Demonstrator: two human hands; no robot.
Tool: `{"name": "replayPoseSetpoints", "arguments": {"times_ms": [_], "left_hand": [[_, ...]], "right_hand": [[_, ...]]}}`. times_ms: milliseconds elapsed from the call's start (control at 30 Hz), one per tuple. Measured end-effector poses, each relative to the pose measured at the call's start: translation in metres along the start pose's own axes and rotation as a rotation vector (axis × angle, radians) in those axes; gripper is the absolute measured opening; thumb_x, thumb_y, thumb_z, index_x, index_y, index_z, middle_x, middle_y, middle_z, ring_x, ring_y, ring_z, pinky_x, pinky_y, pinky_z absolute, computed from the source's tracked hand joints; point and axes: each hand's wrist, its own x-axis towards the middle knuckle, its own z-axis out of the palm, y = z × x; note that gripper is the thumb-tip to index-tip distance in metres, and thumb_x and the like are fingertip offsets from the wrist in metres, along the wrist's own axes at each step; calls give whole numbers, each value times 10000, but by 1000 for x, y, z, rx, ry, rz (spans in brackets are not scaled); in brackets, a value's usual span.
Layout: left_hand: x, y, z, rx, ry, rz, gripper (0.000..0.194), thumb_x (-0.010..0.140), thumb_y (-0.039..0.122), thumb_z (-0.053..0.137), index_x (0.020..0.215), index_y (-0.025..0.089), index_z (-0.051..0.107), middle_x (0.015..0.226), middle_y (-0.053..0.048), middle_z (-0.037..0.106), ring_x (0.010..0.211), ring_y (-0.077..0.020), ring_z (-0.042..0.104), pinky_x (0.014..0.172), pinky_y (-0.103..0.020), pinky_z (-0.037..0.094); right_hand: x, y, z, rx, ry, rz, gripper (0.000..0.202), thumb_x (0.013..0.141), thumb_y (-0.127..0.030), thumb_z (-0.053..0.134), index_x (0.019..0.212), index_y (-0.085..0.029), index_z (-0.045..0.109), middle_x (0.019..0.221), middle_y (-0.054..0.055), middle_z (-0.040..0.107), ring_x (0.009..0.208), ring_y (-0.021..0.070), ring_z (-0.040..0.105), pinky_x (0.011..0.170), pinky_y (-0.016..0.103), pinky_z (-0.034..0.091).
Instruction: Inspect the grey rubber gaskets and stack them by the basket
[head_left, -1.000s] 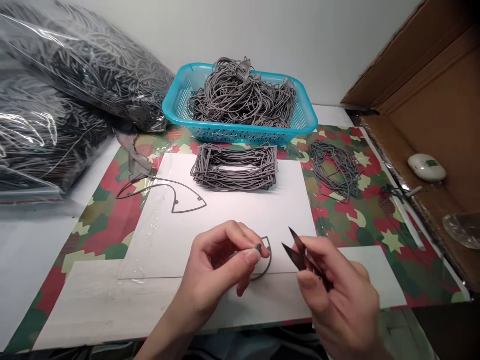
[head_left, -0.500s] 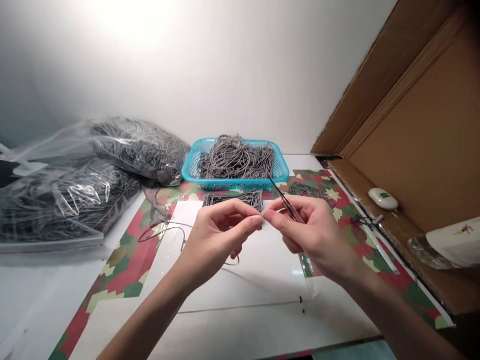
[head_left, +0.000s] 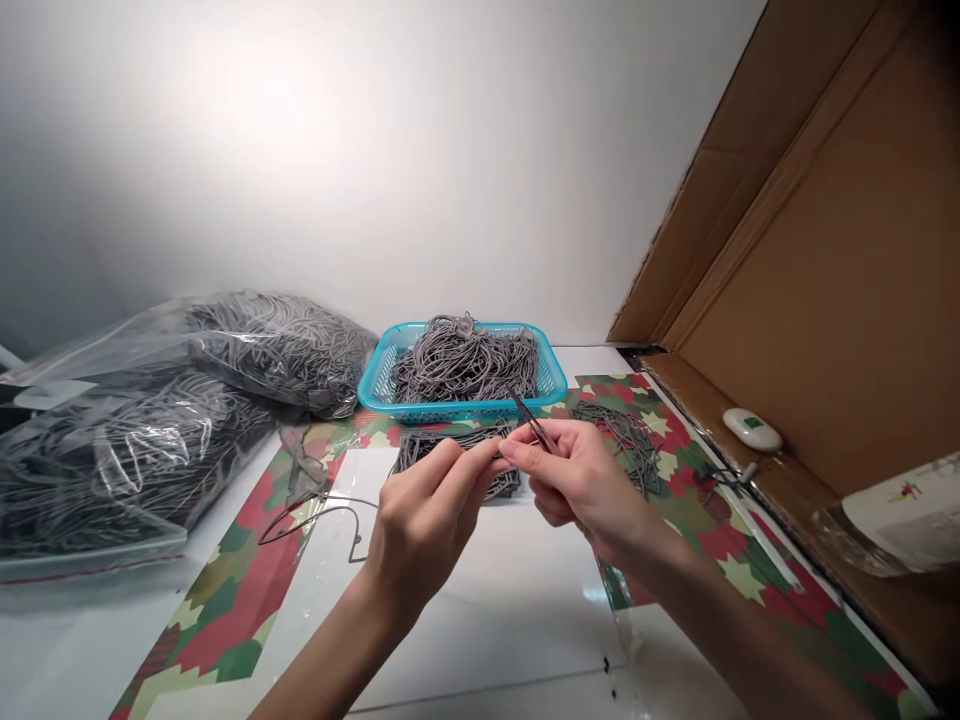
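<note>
My left hand [head_left: 424, 520] is closed in a pinch, its fingertips meeting those of my right hand above the white sheet. A thin grey rubber gasket [head_left: 307, 522] loops out to the left from behind the left hand; the part between the fingertips is too small to see. My right hand [head_left: 574, 475] is closed around dark tweezers [head_left: 531, 420], whose tips point up and away to the left. Its thumb and forefinger touch the left fingertips. Just behind the hands lies a flat bundle of grey gaskets [head_left: 420, 442], partly hidden.
A blue basket [head_left: 367, 390] full of grey gaskets stands at the back. Clear bags [head_left: 150, 450] of gaskets bulge on the left. Loose gaskets [head_left: 626, 435] lie at right. A white oval object [head_left: 752, 430] rests on the cardboard ledge, near small black bits [head_left: 609, 675] lower down.
The view has tilted up, so the scene sits lower in the picture. My left hand has turned its back more upward, and the joined fingertips have shifted slightly left. The tweezers stay in my right hand.
</note>
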Motion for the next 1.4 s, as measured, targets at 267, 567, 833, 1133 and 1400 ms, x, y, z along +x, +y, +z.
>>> {"name": "replayPoseSetpoints", "arguments": {"times_ms": [267,567,833,1133,1400], "left_hand": [[-17,8,-3,-76,-45,-97,188,908,56,562,1044,134,665,643,26,547,492,-57,448,487,-160,376],[-25,10,-1,-102,-36,-131,178,861,40,624,1009,128,668,611,44,526,477,-54,443,453,-181,350],[-25,11,1,-167,-19,-277,193,852,7,606,955,162,657,631,34,533,490,-53,429,426,-178,317],[-24,12,-4,-171,-22,-298,151,873,49,612,949,175,648,691,7,652,522,-64,511,473,-177,391],[-26,12,-4,-128,7,-290,104,897,96,607,945,171,660,658,15,643,479,-60,486,463,-182,393]], "right_hand": [[-5,18,0,47,-44,72,262,857,-396,677,785,-159,590,462,-131,286,379,19,168,368,178,159],[-9,26,-3,37,-65,89,263,903,-407,632,790,-175,583,451,-125,271,388,29,178,383,173,172],[-17,32,-4,-108,138,-84,312,936,-518,534,893,-209,517,541,-112,226,438,56,159,390,193,149],[-28,50,-6,-943,328,-593,142,983,-319,495,1020,-200,562,568,-75,413,426,76,363,408,194,300],[-31,51,-5,-1119,340,-770,115,968,-209,471,1002,-188,579,573,-42,562,390,83,450,421,211,339]]}}
